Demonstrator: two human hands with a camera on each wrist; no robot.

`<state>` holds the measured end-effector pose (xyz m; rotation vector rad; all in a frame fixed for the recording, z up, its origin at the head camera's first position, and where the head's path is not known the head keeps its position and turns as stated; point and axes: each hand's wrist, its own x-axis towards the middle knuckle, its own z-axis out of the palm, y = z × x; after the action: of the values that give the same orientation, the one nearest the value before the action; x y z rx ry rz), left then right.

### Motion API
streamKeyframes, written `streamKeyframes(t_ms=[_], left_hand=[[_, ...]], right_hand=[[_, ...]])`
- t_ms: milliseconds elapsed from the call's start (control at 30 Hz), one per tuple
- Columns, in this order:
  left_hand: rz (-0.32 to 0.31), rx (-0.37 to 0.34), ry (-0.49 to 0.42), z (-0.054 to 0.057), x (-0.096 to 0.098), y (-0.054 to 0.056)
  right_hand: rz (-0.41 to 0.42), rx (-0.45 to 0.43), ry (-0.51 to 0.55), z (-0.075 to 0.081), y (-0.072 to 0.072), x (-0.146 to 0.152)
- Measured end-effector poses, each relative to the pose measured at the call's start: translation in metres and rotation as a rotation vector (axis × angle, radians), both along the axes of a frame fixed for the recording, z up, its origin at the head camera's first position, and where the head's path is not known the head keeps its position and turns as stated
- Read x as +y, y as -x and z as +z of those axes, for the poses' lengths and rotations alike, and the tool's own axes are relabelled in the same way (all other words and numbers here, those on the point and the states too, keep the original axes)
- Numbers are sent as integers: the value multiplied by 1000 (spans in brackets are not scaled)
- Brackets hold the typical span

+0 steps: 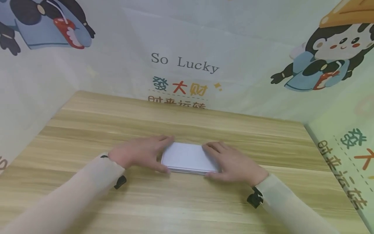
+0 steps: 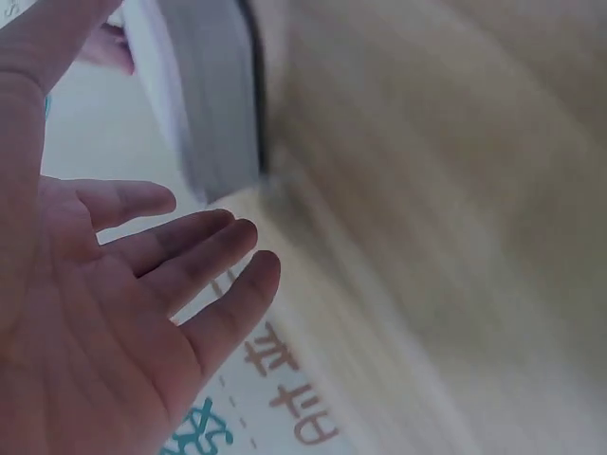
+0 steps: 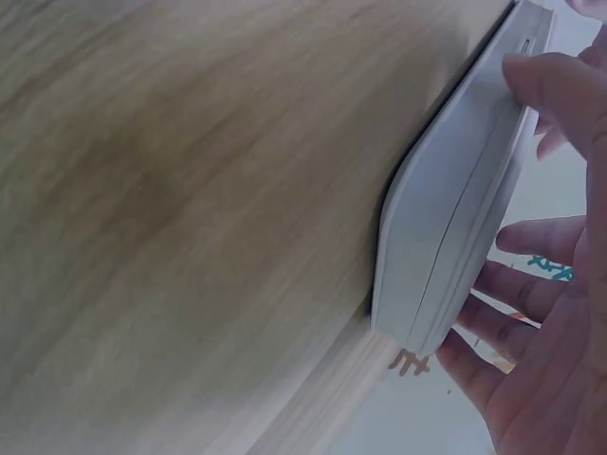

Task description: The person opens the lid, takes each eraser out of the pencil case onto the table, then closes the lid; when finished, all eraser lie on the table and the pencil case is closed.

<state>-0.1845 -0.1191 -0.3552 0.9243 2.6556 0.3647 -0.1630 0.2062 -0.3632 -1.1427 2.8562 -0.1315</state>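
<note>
At the middle of the wood-grain bench (image 1: 187, 204), between two hands, we record a flat white box (image 1: 188, 157) lying on its broad side. The head view gives its pale top and the general layout: left hand (image 1: 137, 153) at the left end, right hand (image 1: 235, 162) at the right end, light sleeves (image 1: 73, 191) reaching in from the near side, and a printed backdrop (image 1: 233, 42) behind, lettered "So Lucky".

From above we cannot judge the left hand's contact. The left wrist view adds to this: palm exposed, four fingers extended and apart, their tips just beside the box's end. Whether the thumb touches, we cannot tell. Same view: a dark strip (image 2: 254, 95) along the box's lower edge; bench blurred.

In the right wrist view we find the right hand clamped on the box, thumb against one side wall, fingers bent at the opposite edge. Only there do we make out a narrow slot (image 3: 526, 45) beside the thumb; the seam (image 3: 453, 213) in the wall reads more clearly than from above.
</note>
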Motion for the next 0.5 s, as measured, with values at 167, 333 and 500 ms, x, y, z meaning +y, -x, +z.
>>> streamKeyframes(t_ms=[167, 333, 500], left_hand=[[-3, 53, 30, -7, 8, -8], [8, 75, 36, -8, 13, -9], [-12, 108, 12, -12, 15, -6]], right_hand=[[9, 32, -33, 0, -1, -5], [12, 70, -61, -1, -1, -8], [20, 101, -70, -1, -2, -10]])
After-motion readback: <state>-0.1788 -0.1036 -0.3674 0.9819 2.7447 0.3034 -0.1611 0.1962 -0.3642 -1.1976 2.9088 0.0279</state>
